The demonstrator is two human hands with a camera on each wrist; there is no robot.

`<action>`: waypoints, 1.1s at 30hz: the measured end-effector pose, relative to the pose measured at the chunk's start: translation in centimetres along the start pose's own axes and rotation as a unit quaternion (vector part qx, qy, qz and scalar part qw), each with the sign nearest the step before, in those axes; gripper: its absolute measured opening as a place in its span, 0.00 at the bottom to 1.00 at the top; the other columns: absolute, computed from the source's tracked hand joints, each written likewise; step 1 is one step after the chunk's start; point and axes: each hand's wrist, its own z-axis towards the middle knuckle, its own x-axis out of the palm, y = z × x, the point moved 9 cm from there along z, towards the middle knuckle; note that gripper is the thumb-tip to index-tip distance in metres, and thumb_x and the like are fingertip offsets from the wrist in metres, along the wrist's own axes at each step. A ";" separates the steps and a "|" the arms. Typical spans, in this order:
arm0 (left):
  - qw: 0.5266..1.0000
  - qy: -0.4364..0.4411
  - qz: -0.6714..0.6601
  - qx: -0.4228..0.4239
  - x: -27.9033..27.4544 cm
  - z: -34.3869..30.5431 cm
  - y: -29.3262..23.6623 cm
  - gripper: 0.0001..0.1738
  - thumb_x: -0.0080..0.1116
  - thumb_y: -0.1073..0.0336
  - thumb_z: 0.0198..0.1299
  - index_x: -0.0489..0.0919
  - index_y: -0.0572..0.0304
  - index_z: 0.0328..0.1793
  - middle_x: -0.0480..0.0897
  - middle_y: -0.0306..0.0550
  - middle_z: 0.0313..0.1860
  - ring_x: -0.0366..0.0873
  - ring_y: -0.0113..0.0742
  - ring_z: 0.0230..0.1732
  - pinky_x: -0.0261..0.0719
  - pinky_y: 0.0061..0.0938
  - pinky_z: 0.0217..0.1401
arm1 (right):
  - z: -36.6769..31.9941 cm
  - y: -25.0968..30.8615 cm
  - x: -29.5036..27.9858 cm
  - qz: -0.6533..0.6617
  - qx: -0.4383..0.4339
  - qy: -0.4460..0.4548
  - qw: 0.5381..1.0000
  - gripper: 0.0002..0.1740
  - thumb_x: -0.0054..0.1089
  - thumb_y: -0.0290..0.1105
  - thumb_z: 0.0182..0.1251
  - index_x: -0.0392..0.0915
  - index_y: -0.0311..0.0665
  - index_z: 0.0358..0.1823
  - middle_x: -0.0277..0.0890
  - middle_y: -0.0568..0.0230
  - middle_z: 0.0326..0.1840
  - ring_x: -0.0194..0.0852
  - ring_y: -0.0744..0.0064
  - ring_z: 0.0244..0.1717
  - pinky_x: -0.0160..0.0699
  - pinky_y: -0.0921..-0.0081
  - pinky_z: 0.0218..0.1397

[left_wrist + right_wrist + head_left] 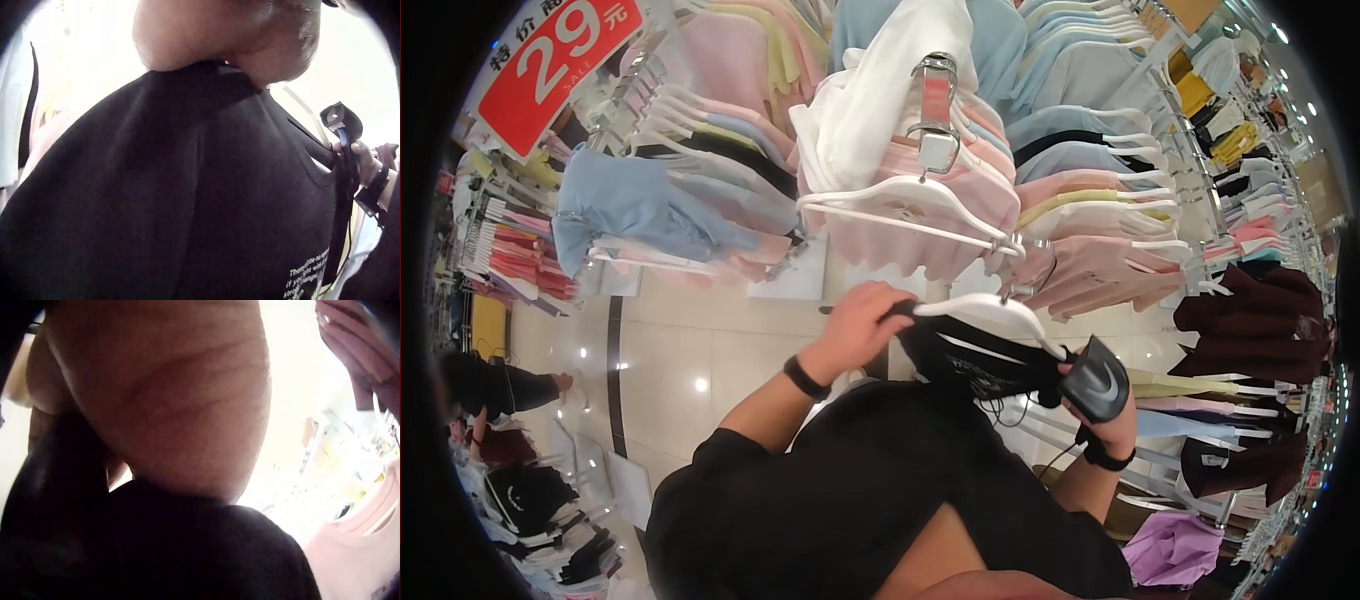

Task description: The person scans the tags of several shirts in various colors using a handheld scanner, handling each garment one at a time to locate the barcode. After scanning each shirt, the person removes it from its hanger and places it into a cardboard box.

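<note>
Black shirt [970, 365] sits on a white hanger [990, 306], our left hand [862, 322] and right hand [1088, 405] each gripping a shoulder. We should hold it level.

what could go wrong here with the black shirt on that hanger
1. The black shirt hangs bunched under the white hanger, which the left hand and right hand hold; it may slip off.
2. The pink tops and an empty hanger sit close above, so the held hanger could snag them.
3. The loose cable below the right wrist might catch on the shirt.
</note>
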 end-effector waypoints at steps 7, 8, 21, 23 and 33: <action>0.983 -0.167 0.070 -0.039 -8.4 0.2 -0.2 0.13 0.59 0.69 0.69 0.85 0.62 0.56 0.82 0.51 0.38 0.79 0.50 0.42 0.77 0.36 0.47 | 9.1 0.8 1.7 -0.020 -0.075 0.067 0.995 0.38 0.72 0.16 0.55 0.69 0.30 0.69 0.84 0.55 0.60 0.80 0.67 0.64 0.74 0.70 0.68; 0.977 -0.195 0.070 -0.041 -9.1 0.1 0.1 0.13 0.57 0.70 0.71 0.85 0.63 0.56 0.82 0.51 0.38 0.79 0.48 0.40 0.76 0.34 0.46 | 10.3 0.5 1.7 0.030 -0.050 0.039 0.998 0.40 0.80 0.22 0.50 0.72 0.31 0.66 0.82 0.63 0.57 0.78 0.74 0.55 0.76 0.71 0.63; 0.937 -0.300 0.026 -0.178 -8.7 -3.2 8.3 0.15 0.52 0.64 0.77 0.86 0.62 0.56 0.86 0.48 0.53 0.81 0.43 0.59 0.74 0.32 0.66 | 16.1 -1.0 6.6 0.020 -0.090 0.131 0.987 0.32 0.79 0.25 0.54 0.76 0.30 0.62 0.83 0.67 0.52 0.74 0.79 0.50 0.76 0.76 0.57; 0.934 -0.304 0.028 -0.184 -8.5 -3.0 8.7 0.15 0.52 0.63 0.77 0.86 0.61 0.56 0.86 0.49 0.55 0.81 0.44 0.60 0.74 0.33 0.67 | 16.2 -1.6 6.5 0.007 -0.101 0.133 0.986 0.31 0.79 0.25 0.54 0.77 0.30 0.61 0.83 0.66 0.51 0.75 0.79 0.49 0.76 0.75 0.57; 0.845 -0.334 -0.287 -0.305 -6.6 -6.1 17.7 0.19 0.45 0.59 0.82 0.84 0.64 0.57 0.87 0.42 0.48 0.82 0.32 0.47 0.79 0.27 0.52 | 16.1 -1.4 5.7 -0.078 -0.114 0.090 0.986 0.36 0.78 0.26 0.54 0.74 0.31 0.65 0.82 0.62 0.55 0.76 0.74 0.54 0.74 0.73 0.62</action>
